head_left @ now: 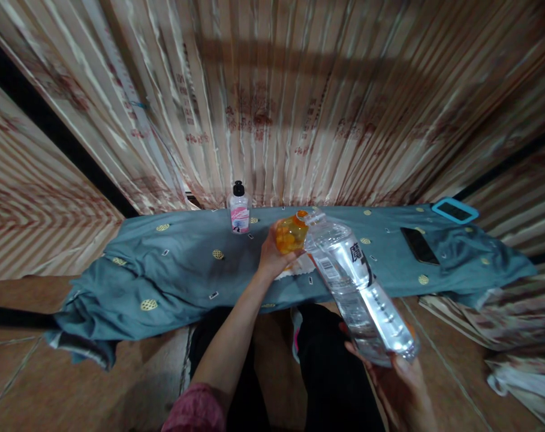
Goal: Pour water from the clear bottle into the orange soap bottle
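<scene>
Two bottles in play, one per hand. Left hand [272, 255] is wrapped around a small orange bottle [291, 233], held just above the teal cloth [173, 270] that covers the low table; fingers closed on its body. Right hand [400, 375] is clamped on the base of a large clear water bottle [357, 288], which is tipped steeply so its open neck meets the mouth of the orange bottle. The two mouths look to be touching or nearly so; I cannot tell whether liquid is passing.

Step in hand, as I judge it: pouring from the large bottle into the small one. The next move calls for a steady tilt at the right wrist and keeping the necks lined up, since the small mouth leaves little margin and the cloth lies directly beneath.

Relative to the grips: the orange bottle sits fully inside the left palm, while the clear bottle is held only at its far end, with most of its length unsupported between the hands.

Also noted: a small pink-labelled bottle with a black cap [238, 210] stands upright farther back on the cloth, and a dark phone [418, 245] lies flat to the right, well apart from both hands.
</scene>
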A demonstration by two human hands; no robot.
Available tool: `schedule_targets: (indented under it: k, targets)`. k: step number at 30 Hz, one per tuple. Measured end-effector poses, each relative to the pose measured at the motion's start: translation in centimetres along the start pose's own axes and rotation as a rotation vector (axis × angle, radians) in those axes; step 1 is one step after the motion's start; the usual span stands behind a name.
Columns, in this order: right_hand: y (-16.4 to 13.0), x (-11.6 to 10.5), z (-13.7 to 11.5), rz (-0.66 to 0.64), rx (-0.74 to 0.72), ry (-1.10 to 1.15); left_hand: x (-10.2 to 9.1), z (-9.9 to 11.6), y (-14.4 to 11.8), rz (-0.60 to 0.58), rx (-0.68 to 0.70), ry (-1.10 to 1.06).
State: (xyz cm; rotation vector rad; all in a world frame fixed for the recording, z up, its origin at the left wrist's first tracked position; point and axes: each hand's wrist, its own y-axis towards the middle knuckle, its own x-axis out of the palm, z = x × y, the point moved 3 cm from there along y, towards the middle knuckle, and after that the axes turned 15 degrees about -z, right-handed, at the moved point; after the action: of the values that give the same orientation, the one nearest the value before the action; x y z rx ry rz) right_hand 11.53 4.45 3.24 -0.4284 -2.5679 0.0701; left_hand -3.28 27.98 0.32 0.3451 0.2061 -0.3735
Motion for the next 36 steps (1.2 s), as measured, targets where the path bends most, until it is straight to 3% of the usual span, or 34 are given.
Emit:
schedule_targets:
  k: [12, 36]
  targets:
    - [-0.25, 0.52, 0.2, 0.036, 0.002, -0.027, -0.04, 0.2, -0.01, 0.021, -0.06, 0.023]
    - [-0.59, 0.72, -0.68, 0.017, -0.041, -0.121, -0.01, 0.25, -0.19, 0.022, -0.041, 0.003]
